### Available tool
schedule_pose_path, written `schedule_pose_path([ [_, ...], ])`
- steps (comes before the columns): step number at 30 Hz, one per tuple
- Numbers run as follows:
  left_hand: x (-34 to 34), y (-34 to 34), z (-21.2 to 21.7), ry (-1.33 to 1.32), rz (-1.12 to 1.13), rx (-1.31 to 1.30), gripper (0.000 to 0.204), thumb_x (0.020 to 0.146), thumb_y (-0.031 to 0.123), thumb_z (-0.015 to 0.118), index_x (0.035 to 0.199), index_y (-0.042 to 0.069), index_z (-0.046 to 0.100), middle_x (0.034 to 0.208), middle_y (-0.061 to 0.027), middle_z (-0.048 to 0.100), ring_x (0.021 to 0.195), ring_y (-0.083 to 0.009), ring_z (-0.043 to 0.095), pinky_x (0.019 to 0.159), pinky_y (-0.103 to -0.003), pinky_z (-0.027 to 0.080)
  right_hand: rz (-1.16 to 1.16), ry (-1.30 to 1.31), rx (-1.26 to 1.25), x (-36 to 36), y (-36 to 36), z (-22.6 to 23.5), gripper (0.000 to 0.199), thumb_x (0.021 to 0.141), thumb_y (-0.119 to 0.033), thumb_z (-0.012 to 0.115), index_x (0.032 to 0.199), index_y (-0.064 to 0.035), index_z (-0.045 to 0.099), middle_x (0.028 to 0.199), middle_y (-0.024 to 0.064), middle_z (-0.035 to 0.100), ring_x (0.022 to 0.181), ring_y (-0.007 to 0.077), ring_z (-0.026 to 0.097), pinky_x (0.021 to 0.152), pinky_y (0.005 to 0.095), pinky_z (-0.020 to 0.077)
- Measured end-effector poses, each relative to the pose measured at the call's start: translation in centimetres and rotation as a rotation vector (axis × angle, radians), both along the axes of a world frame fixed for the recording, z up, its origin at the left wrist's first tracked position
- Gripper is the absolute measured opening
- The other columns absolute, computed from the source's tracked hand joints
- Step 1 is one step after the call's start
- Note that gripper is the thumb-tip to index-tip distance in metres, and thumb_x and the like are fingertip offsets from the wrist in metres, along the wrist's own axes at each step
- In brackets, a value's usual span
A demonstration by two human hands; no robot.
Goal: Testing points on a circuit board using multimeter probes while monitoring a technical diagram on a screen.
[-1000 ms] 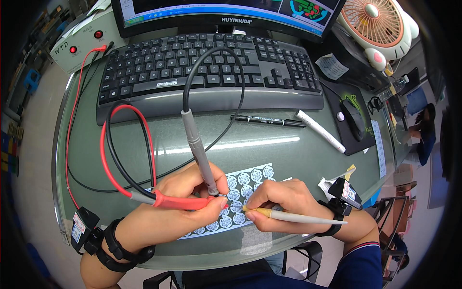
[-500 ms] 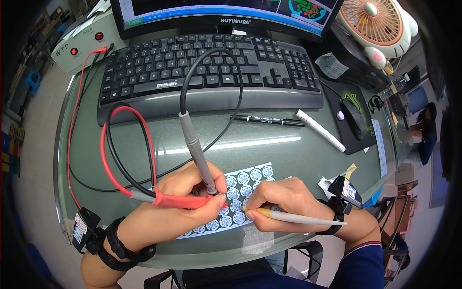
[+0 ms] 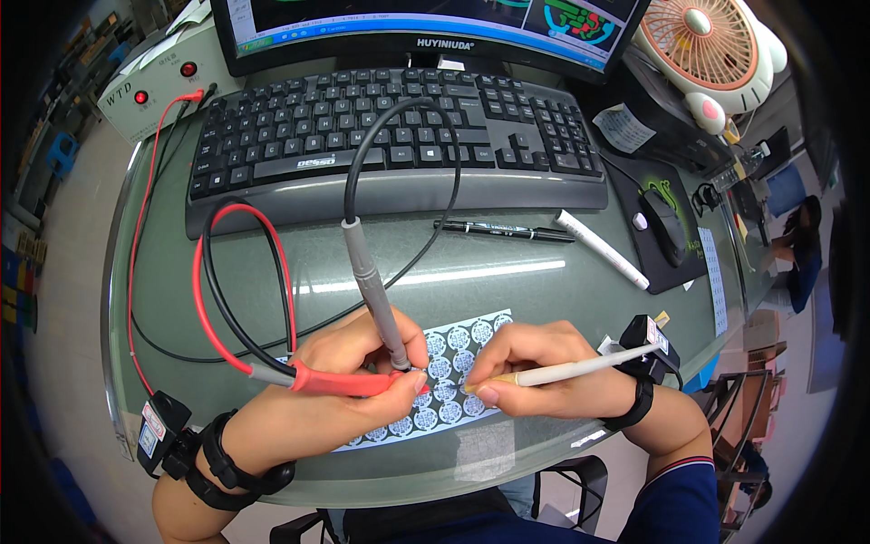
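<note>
My left hand [image 3: 358,381] is closed around two test probes. The grey probe [image 3: 373,286] stands steeply, its black cable looping up over the keyboard. The red probe [image 3: 340,382] lies almost flat across my fingers. Both tips meet close to a panel of round white circuit boards [image 3: 450,412] on the table, partly covered by my hands; whether they touch it I cannot tell. In a pinch, my right hand [image 3: 544,367] has a slim white-handled tool [image 3: 580,368] with a yellowish front. Its point is near the probe tips, over the panel.
Beyond my hands lie a black marker [image 3: 504,230] and a white marker [image 3: 602,250]. Behind them are a keyboard [image 3: 390,195] and a monitor [image 3: 435,45]. A mouse [image 3: 666,227] sits right, a fan [image 3: 702,50] farther back. Red and black leads run from a grey box [image 3: 163,86].
My right hand has turned, so the rear end of the white-handled tool has swung upward and away from me. My left hand and both probes have hardly moved.
</note>
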State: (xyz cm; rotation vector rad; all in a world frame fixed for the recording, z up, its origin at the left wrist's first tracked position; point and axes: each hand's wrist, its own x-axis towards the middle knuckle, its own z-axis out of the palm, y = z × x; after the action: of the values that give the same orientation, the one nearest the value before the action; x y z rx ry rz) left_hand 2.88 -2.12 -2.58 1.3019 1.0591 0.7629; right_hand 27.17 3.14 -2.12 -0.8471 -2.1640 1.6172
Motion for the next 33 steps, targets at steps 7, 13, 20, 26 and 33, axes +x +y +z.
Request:
schedule_pose_path([
  [7,0.0,0.1,0.14,0.01,-0.006,-0.014,0.018,0.086,0.008,0.067,0.099,0.005,0.054,0.095,-0.0007,0.056,0.081,-0.0054,0.052,0.068,-0.022,0.043,-0.018,-0.075,0.013,-0.15,-0.13,0.34,0.017,0.083,-0.014,0.075,0.082,-0.0042,0.06,0.069,0.0043,0.068,0.059,0.0071,0.064,0.051,0.0204,0.0452],
  [13,0.03,0.14,0.15,0.011,-0.011,-0.02,0.018,0.086,0.007,0.067,0.099,0.004,0.054,0.095,-0.0008,0.056,0.081,-0.0056,0.052,0.069,-0.022,0.044,-0.031,-0.025,0.041,-0.13,-0.37,-0.14,0.019,0.086,-0.017,0.072,0.082,-0.0055,0.057,0.062,-0.0003,0.059,0.052,0.0049,0.055,0.046,0.0221,0.0383],
  [20,0.0,0.13,0.22,0.012,-0.01,-0.034,0.019,0.086,0.007,0.067,0.099,0.004,0.054,0.095,-0.0011,0.056,0.081,-0.006,0.053,0.069,-0.022,0.044,0.004,-0.085,0.045,-0.18,-0.1,0.32,0.018,0.082,-0.015,0.076,0.083,-0.004,0.06,0.07,0.0042,0.069,0.06,0.0079,0.066,0.051,0.0199,0.0467],
  [26,0.08,0.08,0.17,0.009,-0.01,-0.005,0.018,0.086,0.007,0.067,0.099,0.004,0.055,0.095,-0.0011,0.056,0.081,-0.0059,0.053,0.069,-0.022,0.044,-0.005,-0.121,-0.168,-0.25,0.29,0.82,0.018,0.084,-0.014,0.075,0.085,-0.0031,0.061,0.075,0.006,0.071,0.07,0.0101,0.07,0.059,0.0202,0.0532],
  [33,0.1,0.11,0.25,-0.004,-0.004,-0.018,0.017,0.086,0.006,0.066,0.098,0.004,0.055,0.095,-0.0009,0.056,0.082,-0.0059,0.052,0.07,-0.022,0.044,0.028,-0.062,-0.178,-0.12,0.48,0.54,0.017,0.086,-0.015,0.072,0.088,-0.0024,0.061,0.077,0.0047,0.07,0.072,0.0101,0.069,0.06,0.0208,0.0528],
])
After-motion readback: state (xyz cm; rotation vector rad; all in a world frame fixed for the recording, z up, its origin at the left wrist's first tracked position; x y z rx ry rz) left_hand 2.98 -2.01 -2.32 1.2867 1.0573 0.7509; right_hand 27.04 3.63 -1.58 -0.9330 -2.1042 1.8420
